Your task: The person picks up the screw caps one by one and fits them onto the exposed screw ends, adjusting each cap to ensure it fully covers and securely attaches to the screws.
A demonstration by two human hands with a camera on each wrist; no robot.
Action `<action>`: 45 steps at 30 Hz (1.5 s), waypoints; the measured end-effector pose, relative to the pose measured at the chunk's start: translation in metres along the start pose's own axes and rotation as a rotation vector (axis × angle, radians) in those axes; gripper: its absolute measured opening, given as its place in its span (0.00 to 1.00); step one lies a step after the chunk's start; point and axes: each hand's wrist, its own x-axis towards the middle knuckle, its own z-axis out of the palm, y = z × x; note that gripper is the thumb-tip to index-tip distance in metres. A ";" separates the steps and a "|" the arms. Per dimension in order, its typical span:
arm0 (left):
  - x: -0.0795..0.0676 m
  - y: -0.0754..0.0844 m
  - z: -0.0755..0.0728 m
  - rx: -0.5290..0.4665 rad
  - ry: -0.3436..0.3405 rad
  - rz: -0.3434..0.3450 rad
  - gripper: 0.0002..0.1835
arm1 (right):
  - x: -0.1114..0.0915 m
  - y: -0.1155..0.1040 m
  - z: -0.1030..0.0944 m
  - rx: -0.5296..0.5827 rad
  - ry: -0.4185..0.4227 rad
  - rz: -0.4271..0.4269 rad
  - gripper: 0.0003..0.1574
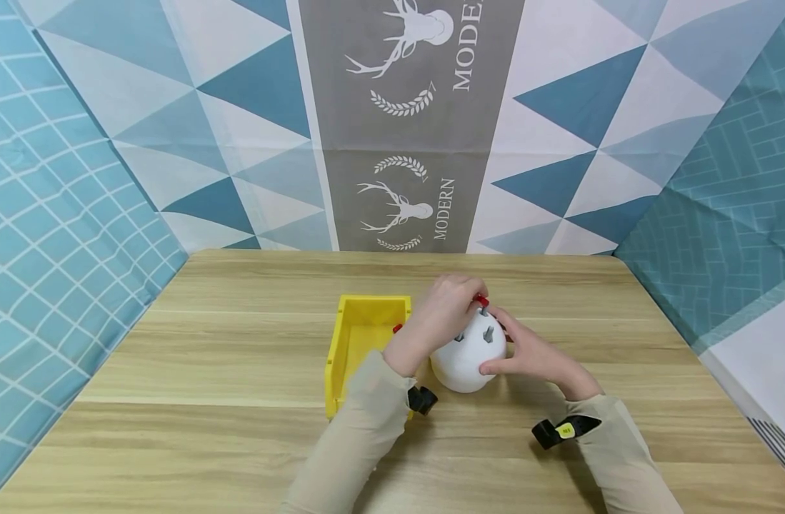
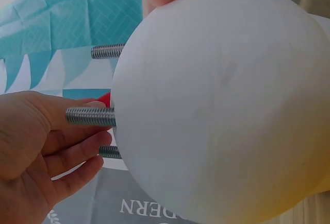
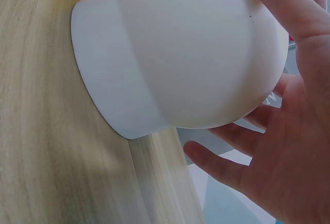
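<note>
A white round body [image 1: 467, 365] with a cylindrical base stands on the table, right of a yellow bin. Threaded metal studs [image 2: 92, 116] stick out of its top. With its fingertips, my left hand [image 1: 445, 308] pinches a small red piece [image 1: 481, 300] at the far stud; the fingers partly hide it in the left wrist view. My right hand [image 1: 535, 355] grips the body from the right, thumb on the near side and the other fingers around the far side. In the right wrist view the base [image 3: 111, 74] meets the wood.
The yellow bin [image 1: 333, 357] sits beside the left forearm, which covers part of it. Another red piece [image 1: 397, 328] shows at the bin's right side. The wooden table [image 1: 225, 371] ends at a patterned cloth backdrop [image 1: 238, 128].
</note>
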 end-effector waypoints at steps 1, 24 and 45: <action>0.000 0.001 0.001 -0.002 0.001 0.000 0.04 | 0.000 0.000 0.000 0.001 0.001 -0.001 0.58; 0.002 0.006 0.009 0.049 0.054 0.042 0.06 | 0.001 0.002 0.000 0.013 -0.001 -0.028 0.59; 0.001 0.006 0.011 0.048 0.051 0.047 0.06 | 0.001 0.002 0.000 0.010 -0.006 -0.028 0.59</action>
